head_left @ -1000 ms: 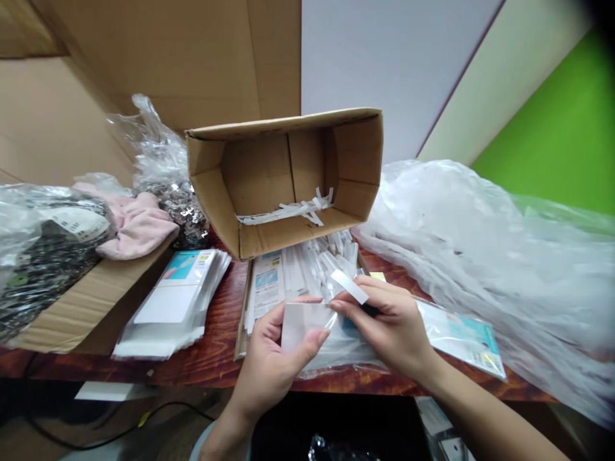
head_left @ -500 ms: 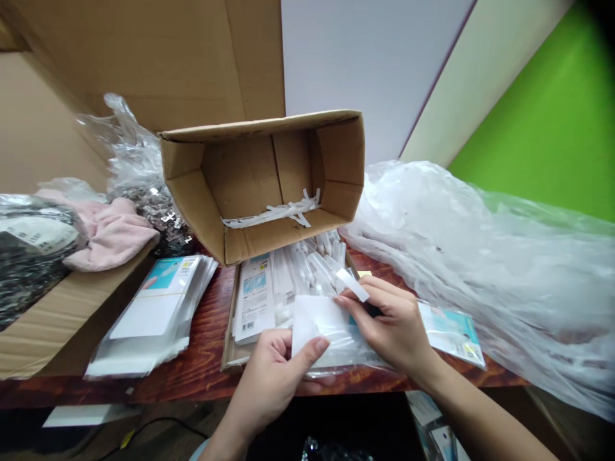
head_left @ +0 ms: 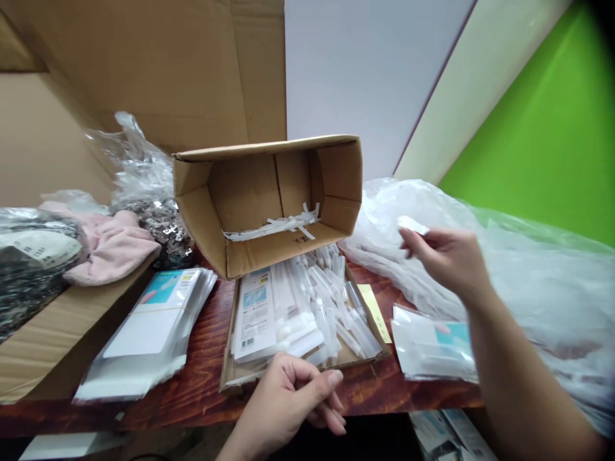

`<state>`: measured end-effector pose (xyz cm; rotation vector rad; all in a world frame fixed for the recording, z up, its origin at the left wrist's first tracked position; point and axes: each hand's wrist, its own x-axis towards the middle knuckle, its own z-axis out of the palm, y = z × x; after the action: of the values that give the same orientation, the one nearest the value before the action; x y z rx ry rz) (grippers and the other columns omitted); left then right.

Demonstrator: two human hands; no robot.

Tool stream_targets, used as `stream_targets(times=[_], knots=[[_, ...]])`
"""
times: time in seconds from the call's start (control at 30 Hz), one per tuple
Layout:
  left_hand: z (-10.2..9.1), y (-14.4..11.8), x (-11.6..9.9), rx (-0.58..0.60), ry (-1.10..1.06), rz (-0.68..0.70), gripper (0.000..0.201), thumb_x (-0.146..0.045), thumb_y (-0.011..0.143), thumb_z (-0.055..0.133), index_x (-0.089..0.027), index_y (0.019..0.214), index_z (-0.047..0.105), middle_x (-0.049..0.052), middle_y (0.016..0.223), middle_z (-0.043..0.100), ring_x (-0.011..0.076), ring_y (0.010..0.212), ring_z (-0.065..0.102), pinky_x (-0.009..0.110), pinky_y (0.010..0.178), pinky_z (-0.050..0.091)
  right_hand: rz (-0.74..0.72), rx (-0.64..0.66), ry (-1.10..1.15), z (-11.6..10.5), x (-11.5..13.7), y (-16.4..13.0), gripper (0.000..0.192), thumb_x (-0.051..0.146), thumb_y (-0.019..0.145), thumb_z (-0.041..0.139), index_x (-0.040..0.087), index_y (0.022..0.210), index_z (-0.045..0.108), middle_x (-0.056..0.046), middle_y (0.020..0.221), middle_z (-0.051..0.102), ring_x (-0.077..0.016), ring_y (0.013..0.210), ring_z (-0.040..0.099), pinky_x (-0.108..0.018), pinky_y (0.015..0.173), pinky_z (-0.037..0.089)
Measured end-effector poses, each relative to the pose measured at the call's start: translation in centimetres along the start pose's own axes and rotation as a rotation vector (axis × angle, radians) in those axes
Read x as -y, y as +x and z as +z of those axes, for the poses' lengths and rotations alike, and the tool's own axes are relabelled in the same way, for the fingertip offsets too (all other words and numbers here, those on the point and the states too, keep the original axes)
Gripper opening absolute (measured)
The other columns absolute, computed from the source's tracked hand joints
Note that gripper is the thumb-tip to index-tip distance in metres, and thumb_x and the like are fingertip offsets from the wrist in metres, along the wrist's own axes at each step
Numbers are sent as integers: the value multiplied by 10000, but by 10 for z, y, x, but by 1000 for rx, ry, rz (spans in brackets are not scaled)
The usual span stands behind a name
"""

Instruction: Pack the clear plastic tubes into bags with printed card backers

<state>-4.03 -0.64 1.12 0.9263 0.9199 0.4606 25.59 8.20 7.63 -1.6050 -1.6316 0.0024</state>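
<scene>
My right hand point(head_left: 449, 259) is raised over the big clear plastic bag point(head_left: 533, 275) and pinches a small white strip point(head_left: 413, 225) between thumb and fingertips. My left hand point(head_left: 295, 400) hovers at the table's front edge with its fingers curled and nothing in them, just in front of a flat cardboard tray point(head_left: 229, 378). The tray holds printed packets point(head_left: 254, 314) and several clear tubes point(head_left: 331, 301). A small pile of sealed packets point(head_left: 432, 349) lies on the table below my right forearm.
A cardboard box point(head_left: 269, 198) lies on its side behind the tray with white strips point(head_left: 276, 225) inside. A yellow strip point(head_left: 375, 312) lies by the tray. A stack of clear bags point(head_left: 148, 333), a pink cloth point(head_left: 110, 246) and a large carton point(head_left: 48, 349) are at left.
Both hands have let go of the clear packet, which now lies on the pile at the right. My right hand rose to the right with the white strip; my left hand dropped back.
</scene>
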Motion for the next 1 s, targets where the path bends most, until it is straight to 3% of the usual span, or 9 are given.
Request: stream_targets(times=[0.13, 0.23, 0.3, 0.43, 0.63, 0.7, 0.83, 0.93, 1.0], knots=[[5, -2, -2, -29, 35, 26, 463, -568, 774, 696, -118, 670, 730, 126, 653, 721, 146, 591, 684, 183, 559, 451, -147, 410, 351, 76, 53, 56, 767, 680, 958, 116, 157, 620, 563, -98, 733, 661, -158, 692, 643, -307, 692, 516], [4, -5, 1, -63, 64, 81, 457, -565, 781, 692, -119, 690, 734, 118, 644, 720, 138, 581, 670, 183, 564, 456, -188, 471, 282, 121, 68, 87, 594, 675, 876, 493, 146, 628, 599, -137, 967, 675, -230, 962, 626, -356, 853, 482], [0, -8, 5, -102, 84, 95, 456, -566, 784, 690, -120, 701, 734, 117, 653, 722, 144, 592, 671, 189, 574, 467, -218, 499, 256, 134, 68, 98, 520, 615, 887, 529, 150, 688, 650, -116, 1052, 664, -227, 1045, 593, -345, 913, 449], [-16, -10, 9, -235, 239, 166, 437, -562, 826, 641, -144, 752, 746, 102, 724, 738, 192, 686, 690, 250, 668, 521, -214, 506, 186, 127, 65, 94, 392, 440, 959, 476, 123, 814, 655, -117, 1044, 656, -203, 1010, 591, -310, 891, 431], [-58, 5, 13, -938, 836, 571, 412, -469, 837, 637, -157, 1095, 715, 115, 1162, 690, 284, 1092, 628, 393, 952, 505, -218, 795, 55, 86, 72, 21, 349, 499, 884, 571, 164, 857, 667, -35, 807, 673, -153, 718, 617, -251, 636, 442], [-63, 10, 14, -971, 1027, 585, 548, -479, 835, 641, -85, 1216, 651, 162, 1281, 625, 315, 1212, 561, 440, 1057, 434, -166, 793, -69, 76, 66, -5, 282, 424, 857, 614, 150, 900, 665, -88, 900, 682, -222, 833, 637, -304, 704, 461], [-47, 10, 9, -847, 1262, 233, 503, -413, 937, 516, -69, 1296, 592, 180, 1356, 570, 366, 1176, 598, 482, 948, 508, -51, 748, -252, 67, 42, -36, 294, 345, 895, 546, 83, 1001, 628, -207, 1047, 643, -360, 1025, 609, -450, 855, 459], [-31, 1, 2, -821, 1320, 94, 373, -359, 970, 464, -170, 1228, 656, 118, 1285, 632, 372, 952, 694, 464, 748, 559, -43, 827, -235, 63, 29, -54, 393, 383, 884, 581, 110, 1166, 596, -170, 1120, 634, -313, 1046, 627, -421, 906, 484], [-28, -9, -1, -847, 1329, 155, 310, -317, 949, 516, -182, 1162, 697, 105, 1176, 692, 355, 831, 715, 413, 657, 547, -94, 875, -182, 61, 27, -69, 583, 380, 814, 677, 175, 1334, 512, -135, 1263, 569, -274, 1132, 601, -372, 969, 483]])
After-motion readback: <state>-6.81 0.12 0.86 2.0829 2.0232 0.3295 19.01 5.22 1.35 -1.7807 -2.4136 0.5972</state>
